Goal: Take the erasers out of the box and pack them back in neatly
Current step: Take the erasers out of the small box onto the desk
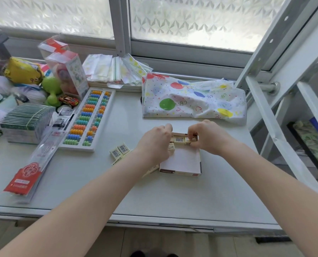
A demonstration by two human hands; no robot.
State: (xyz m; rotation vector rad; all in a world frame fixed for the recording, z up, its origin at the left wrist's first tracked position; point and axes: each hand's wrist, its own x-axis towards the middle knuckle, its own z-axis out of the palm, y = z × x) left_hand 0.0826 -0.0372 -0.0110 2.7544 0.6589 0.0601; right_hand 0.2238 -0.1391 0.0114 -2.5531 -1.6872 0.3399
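Observation:
A shallow open cardboard box (182,160) lies on the white table, its pale bottom mostly bare. A cream eraser with a barcode sleeve (179,140) lies in the box's far end. My right hand (206,138) pinches another eraser (188,141) beside it at the far right corner. My left hand (156,143) rests on the box's far left side, fingers curled against an eraser (171,146) there. Several loose erasers (119,152) lie on the table left of the box, some hidden under my left forearm.
A colourful abacus (88,117) lies to the left, with a red-labelled plastic packet (34,164) and a stack of green card packs (26,120) beyond it. A balloon-print bag (193,98) lies behind the box. Toys and packets crowd the far left. A white frame (277,115) borders the right.

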